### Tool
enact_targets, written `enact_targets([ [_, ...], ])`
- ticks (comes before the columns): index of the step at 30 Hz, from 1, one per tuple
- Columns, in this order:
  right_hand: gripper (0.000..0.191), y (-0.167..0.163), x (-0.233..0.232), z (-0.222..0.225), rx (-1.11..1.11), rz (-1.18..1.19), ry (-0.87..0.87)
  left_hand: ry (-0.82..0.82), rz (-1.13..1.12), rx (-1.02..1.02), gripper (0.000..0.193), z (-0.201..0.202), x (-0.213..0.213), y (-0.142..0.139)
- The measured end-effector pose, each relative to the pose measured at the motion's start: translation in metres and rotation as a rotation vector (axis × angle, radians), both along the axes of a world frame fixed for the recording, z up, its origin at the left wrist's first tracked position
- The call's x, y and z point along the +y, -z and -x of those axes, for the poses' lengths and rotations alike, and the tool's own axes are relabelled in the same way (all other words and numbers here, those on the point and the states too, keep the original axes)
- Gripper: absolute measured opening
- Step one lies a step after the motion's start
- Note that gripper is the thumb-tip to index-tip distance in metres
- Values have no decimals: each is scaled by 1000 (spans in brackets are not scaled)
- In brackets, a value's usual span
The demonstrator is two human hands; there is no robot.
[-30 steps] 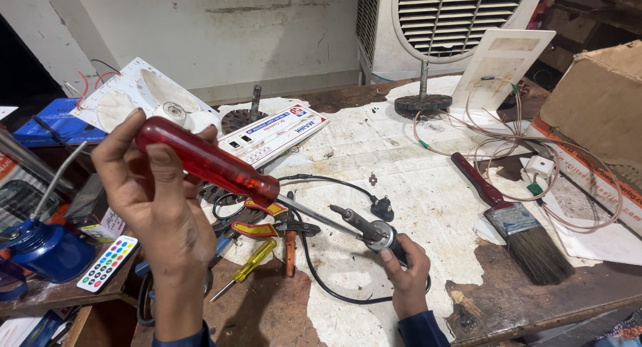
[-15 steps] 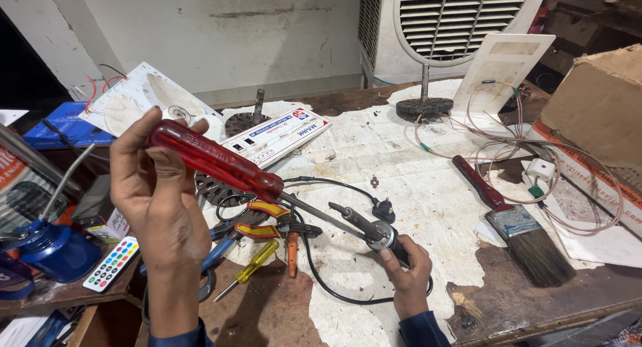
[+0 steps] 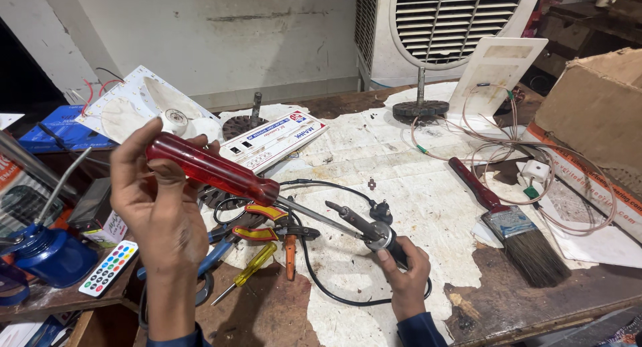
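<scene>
Fingers of left hand (image 3: 157, 206) grip red screwdriver (image 3: 221, 172); right hand (image 3: 404, 273) clutches black soldering iron (image 3: 364, 225).

We see a large screwdriver (image 3: 221, 174) with a translucent red handle, held aloft and slanting down to the right. Its steel shaft tip meets the metal collar of a black soldering iron (image 3: 364, 228), which lies tilted just right of the screwdriver, tip pointing up-left, its black cord looping below
</scene>
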State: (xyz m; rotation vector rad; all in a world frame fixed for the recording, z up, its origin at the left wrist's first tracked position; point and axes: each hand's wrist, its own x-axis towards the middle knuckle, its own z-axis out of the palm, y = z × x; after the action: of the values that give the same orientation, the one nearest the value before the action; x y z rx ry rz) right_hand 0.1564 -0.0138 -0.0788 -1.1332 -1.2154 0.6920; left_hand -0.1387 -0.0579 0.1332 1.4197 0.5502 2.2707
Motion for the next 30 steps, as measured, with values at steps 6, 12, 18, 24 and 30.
enact_targets([
  [6, 38, -6, -3, -2, -224, -97, 66, 47, -24, 30, 43, 1, -5, -5],
  [12, 37, -10, -3, -1, -278, -87, 93, 130, -22, -103, 46, -9, 0, 4],
  [18, 37, -11, -3, 0, -308, -75, 90, 33, 15, -74, 41, 5, 6, 10],
  [24, 38, -11, -3, 1, -327, -85, 98, 7, -27, -59, 48, 4, 4, 12],
  [30, 36, -10, -4, 1, -365, -67, 117, 11, 21, -104, 51, -1, 5, 10],
])
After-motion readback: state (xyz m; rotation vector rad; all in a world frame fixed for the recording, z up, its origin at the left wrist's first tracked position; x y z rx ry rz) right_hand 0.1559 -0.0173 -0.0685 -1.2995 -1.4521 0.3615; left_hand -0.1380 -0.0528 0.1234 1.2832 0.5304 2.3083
